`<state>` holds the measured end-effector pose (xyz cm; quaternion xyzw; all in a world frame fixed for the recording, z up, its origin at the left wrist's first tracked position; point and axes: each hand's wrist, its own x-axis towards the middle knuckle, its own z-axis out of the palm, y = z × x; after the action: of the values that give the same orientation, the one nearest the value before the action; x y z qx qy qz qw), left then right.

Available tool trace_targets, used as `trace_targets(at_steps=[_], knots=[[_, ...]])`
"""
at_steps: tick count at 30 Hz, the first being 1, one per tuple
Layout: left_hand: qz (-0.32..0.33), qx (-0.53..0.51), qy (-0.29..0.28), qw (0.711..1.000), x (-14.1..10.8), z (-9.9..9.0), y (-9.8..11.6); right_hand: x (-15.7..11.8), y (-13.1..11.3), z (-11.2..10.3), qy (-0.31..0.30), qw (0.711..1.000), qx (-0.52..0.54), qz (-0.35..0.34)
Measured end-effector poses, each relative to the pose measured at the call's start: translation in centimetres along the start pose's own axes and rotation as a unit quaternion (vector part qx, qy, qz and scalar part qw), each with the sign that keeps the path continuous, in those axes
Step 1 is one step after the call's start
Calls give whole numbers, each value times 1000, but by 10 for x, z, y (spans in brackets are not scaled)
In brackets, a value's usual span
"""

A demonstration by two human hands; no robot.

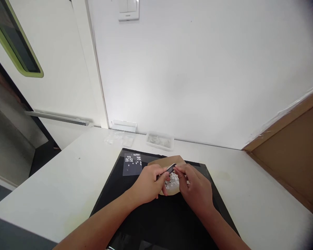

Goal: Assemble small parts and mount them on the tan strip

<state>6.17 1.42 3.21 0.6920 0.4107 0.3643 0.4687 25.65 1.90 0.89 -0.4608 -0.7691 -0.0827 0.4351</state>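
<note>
Both hands meet above a tan sheet (165,161) that bears a heap of small whitish pieces (173,180). My left hand (152,182) is closed, with thumb and fingers round a small dark object with a light edge (171,168). The fingertips of my right hand (194,182) are pinched at the right end of that same object. Whether they hold anything smaller there is too small to tell. Under the hands lies a black mat (156,218). A clear sheet with small white rectangles (132,164) lies on its upper left part.
Behind the mat, a translucent tray (160,141) with pale contents stands near the wall. To its left are clear plastic bags (119,138) and a clear box (124,126). The white table (49,184) extends to both sides. A brown-framed panel (289,152) stands at the right.
</note>
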Motion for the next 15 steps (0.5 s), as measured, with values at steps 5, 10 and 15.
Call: trace_targets(at_steps=[5,10,15], knots=[[43,86,19,995,-3,-2,4,-2,-1,4,-5,997,-60,-42],[87,131,45,987,-2,1,1,-1,-4,6,25,995,-91,-24],[104,153,55,981,-3,1,-1,0,-7,5,25,993,-111,-27]])
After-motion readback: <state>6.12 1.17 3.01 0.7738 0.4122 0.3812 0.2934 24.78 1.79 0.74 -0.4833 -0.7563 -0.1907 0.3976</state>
